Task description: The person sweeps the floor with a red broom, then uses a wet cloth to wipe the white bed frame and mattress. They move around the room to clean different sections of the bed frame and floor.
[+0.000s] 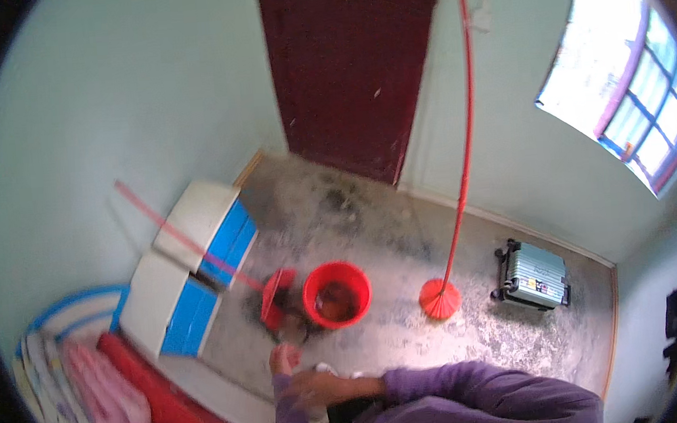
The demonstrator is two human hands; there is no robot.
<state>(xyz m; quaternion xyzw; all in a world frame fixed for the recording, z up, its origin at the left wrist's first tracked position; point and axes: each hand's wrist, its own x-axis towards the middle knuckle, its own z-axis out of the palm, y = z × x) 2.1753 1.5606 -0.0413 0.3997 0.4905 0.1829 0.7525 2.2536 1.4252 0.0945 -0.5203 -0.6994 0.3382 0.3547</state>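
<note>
My left hand (284, 359) is at the lower middle, below a red dustpan (278, 297) with a long pink-red handle; its fingers are blurred. Across my left forearm lies my right hand (314, 389), at or near the purple sleeve cuff; whether it grips the cloth is unclear. Just above and right of my hands stands a red plastic bucket (369, 292) with dark contents at its bottom. Farther right, a broom with a red head (440, 299) and a long red handle stands upright on the floor.
Two white and blue storage boxes (170, 311) stand along the left wall. Pink bedding (105, 394) and a red roll (169, 410) lie at lower left. A small silver-green suitcase (535, 276) lies on the floor at right. A dark red door (357, 73) is at the back, a window (632, 81) at upper right.
</note>
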